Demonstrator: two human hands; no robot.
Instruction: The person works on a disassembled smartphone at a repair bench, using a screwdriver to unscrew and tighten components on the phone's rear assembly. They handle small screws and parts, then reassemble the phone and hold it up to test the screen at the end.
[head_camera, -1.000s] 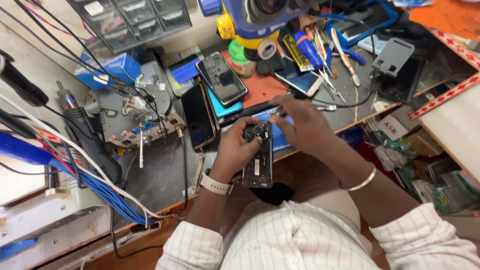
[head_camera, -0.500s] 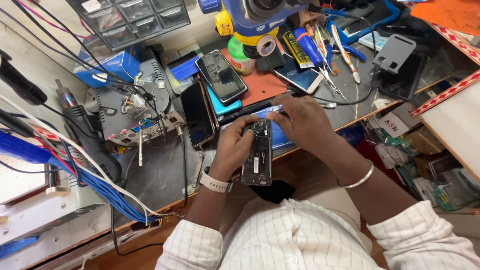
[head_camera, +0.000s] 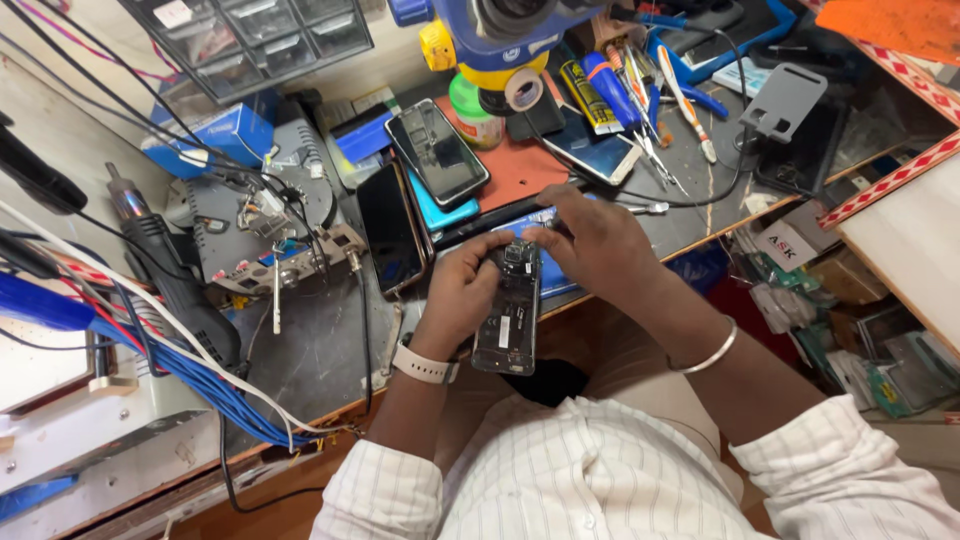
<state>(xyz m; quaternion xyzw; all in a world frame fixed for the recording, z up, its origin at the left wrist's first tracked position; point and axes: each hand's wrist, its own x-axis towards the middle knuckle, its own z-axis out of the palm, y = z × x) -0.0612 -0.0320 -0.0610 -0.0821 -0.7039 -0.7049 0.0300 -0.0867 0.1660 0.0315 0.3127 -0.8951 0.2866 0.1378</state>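
Note:
An opened phone (head_camera: 508, 320), its back cover off and its dark circuit boards showing, is held upright over the workbench's front edge. My left hand (head_camera: 462, 292), with a white watch on the wrist, grips the phone along its left side. My right hand (head_camera: 592, 242), a metal bangle on the wrist, has its fingertips pinched at the phone's top end near the camera module. Whether it holds a small part or tool there is hidden by the fingers.
Several phones (head_camera: 437, 152) lie stacked behind my hands by a red mat (head_camera: 515, 165). A microscope base (head_camera: 497, 40), tape roll, tweezers and screwdrivers (head_camera: 672, 90) crowd the back. A hot-air handle (head_camera: 165, 265), blue cables (head_camera: 190, 385) and a drawer cabinet (head_camera: 255, 40) fill the left.
The hands and phone stay in nearly the same place. My right fingertips shift slightly at the phone's top end.

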